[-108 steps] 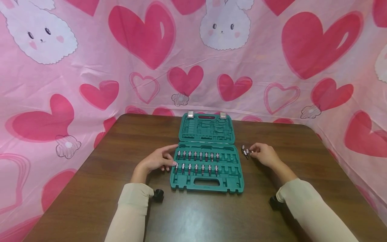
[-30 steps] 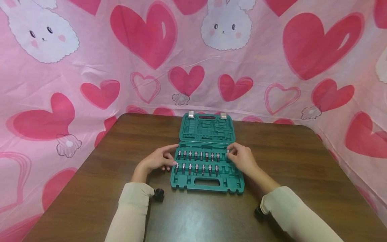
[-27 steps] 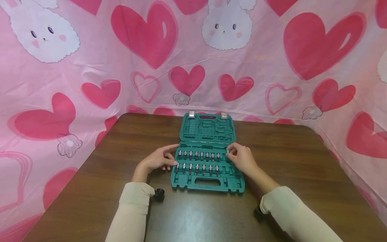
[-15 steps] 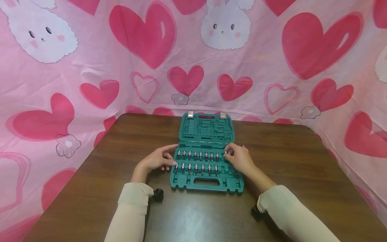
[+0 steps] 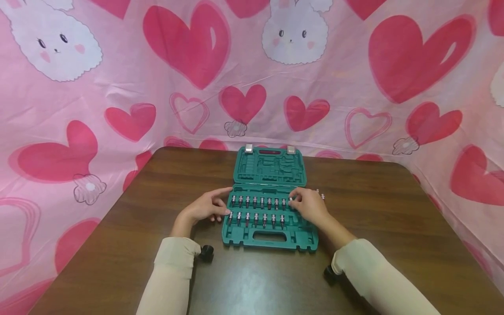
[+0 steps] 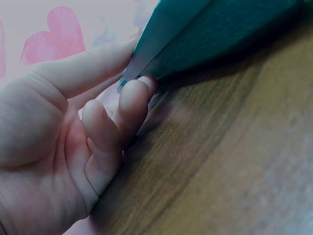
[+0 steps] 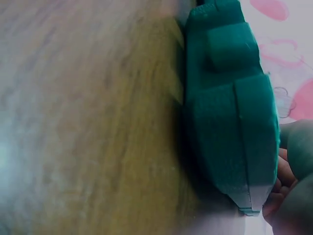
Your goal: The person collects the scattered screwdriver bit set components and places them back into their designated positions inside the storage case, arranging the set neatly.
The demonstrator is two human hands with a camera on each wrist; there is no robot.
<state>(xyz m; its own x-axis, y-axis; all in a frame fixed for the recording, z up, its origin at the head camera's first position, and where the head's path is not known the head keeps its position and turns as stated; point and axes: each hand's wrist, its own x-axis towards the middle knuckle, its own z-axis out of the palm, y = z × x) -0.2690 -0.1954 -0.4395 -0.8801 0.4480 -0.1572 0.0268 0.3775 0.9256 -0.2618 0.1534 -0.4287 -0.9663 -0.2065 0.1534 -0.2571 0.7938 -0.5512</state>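
Note:
A green tool case [image 5: 269,246] lies wide open on the table, with two rows of silver bit sockets [image 5: 256,218] standing in its near half. At its left side, my left hand [image 5: 204,207] holds the rim; the left wrist view shows thumb and fingers at the case's edge [image 6: 161,36]. My right hand [image 5: 313,204] pinches a bit socket [image 5: 291,200] over the upper row, just right of the last seated one. Its lower part is hidden by the fingers. Behind the right hand, loose bit sockets [image 5: 323,197] lie on the table, partly covered.
The case's lid [image 5: 269,168] leans back with two metal latches [image 5: 249,148] on its far edge. The brown wooden table [image 5: 252,280] runs up to a pink heart-patterned cloth [image 5: 330,74] at the back and sides. Black wrist cameras [image 5: 206,253] sit under both sleeves.
My right hand has gone from the loose bit sockets on the table to the case's upper row, carrying one, then edged left along that row. My left hand has stayed put.

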